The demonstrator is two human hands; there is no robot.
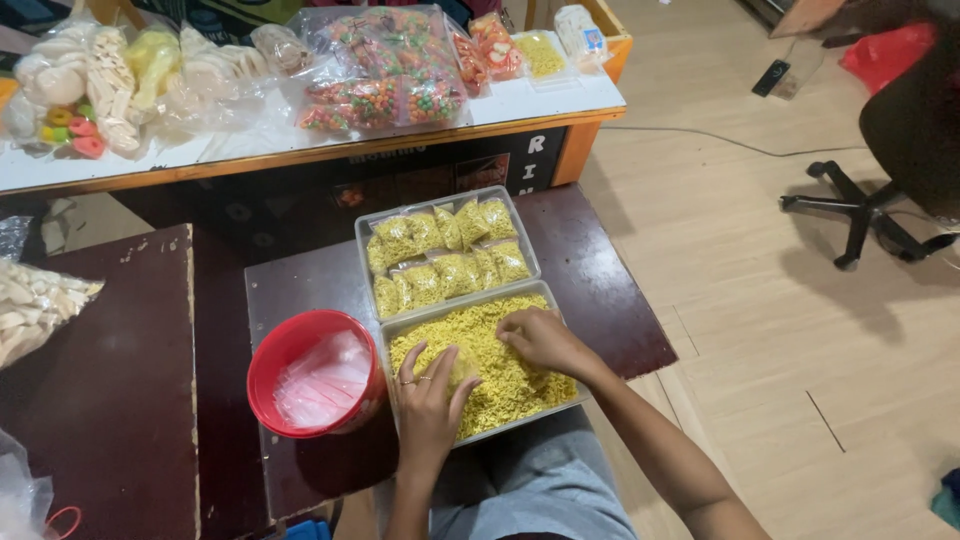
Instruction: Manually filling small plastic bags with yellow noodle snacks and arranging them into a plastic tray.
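A clear tray [572, 398] full of loose yellow noodle snack [500, 385] lies on the dark low table in front of me. My left hand [428, 400] rests in the snack, its fingers closed around a small clear bag [457, 366] partly filled with it. My right hand [540, 340] presses down into the snack at the tray's far right, fingers curled among the pieces. Just behind it a second clear tray [362, 232] holds several small filled bags [445, 255] in rows.
A red bucket [290, 345] with empty clear bags stands left of the tray. A counter behind carries many bags of crackers [110, 75] and coloured snacks [385, 70]. A black office chair [900, 150] stands on the wooden floor at right. More bagged crackers [30, 305] lie at left.
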